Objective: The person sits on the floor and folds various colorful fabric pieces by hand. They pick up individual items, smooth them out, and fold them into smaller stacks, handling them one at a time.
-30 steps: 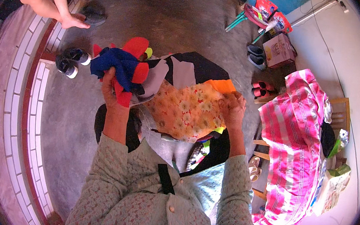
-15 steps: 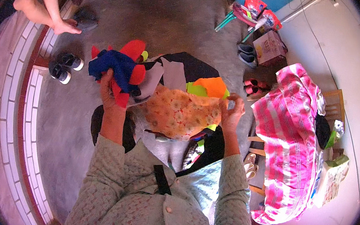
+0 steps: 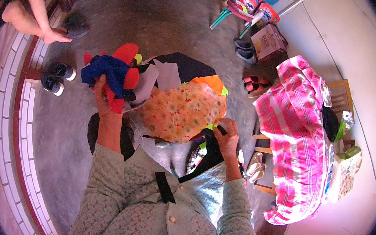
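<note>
The left hand (image 3: 104, 101) grips a blue-and-red cloth bundle (image 3: 111, 73) at ten o'clock, probably to keep its loose pieces together beside the orange flowered cloth (image 3: 183, 111) at centre. At four o'clock the right hand (image 3: 227, 140) curls by that cloth's edge; whether it pinches, I cannot tell. A pink checked cloth (image 3: 292, 151) over a wooden chair (image 3: 345, 97) crowds three o'clock; dark shoes (image 3: 58, 76) lie just past nine.

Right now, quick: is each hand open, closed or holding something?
Left hand: closed, holding the blue-and-red cloth bundle.
Right hand: curled near the floral cloth; grip can't be told.
</note>
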Tool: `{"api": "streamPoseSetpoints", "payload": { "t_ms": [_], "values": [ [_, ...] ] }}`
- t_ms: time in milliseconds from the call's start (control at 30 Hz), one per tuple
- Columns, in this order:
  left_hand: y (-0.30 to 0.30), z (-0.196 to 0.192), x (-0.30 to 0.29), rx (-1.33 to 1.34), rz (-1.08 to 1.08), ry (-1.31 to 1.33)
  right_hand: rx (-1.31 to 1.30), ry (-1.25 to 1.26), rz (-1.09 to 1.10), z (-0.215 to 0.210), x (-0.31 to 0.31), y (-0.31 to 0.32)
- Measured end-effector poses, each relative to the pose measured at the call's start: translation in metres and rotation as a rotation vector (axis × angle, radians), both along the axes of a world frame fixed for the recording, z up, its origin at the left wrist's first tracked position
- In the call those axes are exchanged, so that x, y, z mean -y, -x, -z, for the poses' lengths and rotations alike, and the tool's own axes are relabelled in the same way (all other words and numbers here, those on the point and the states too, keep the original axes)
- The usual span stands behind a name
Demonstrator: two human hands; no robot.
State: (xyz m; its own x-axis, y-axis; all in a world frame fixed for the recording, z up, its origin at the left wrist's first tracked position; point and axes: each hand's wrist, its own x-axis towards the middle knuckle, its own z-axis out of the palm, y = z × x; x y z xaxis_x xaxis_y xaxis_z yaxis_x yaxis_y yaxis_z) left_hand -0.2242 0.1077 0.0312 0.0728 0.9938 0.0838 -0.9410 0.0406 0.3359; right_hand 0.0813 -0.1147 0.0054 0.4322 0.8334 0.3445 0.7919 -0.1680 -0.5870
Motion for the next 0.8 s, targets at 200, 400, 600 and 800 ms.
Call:
{"api": "streamPoseSetpoints", "payload": {
  "t_ms": [200, 400, 600, 800],
  "values": [
    [0.006, 0.015, -0.005, 0.031, -0.003, 0.039, 0.349, 0.066, -0.010, 0.004, -0.009, 0.003],
    [0.001, 0.000, -0.001, 0.032, -0.013, -0.046, 0.441, 0.013, -0.017, 0.008, -0.013, -0.004],
    [0.004, 0.013, -0.003, -0.009, -0.055, 0.080, 0.506, 0.057, 0.032, -0.007, 0.000, -0.002],
    [0.008, 0.014, -0.002, 0.140, 0.156, -0.080, 0.559, 0.084, 0.025, -0.001, 0.003, -0.005]
  ]
}}
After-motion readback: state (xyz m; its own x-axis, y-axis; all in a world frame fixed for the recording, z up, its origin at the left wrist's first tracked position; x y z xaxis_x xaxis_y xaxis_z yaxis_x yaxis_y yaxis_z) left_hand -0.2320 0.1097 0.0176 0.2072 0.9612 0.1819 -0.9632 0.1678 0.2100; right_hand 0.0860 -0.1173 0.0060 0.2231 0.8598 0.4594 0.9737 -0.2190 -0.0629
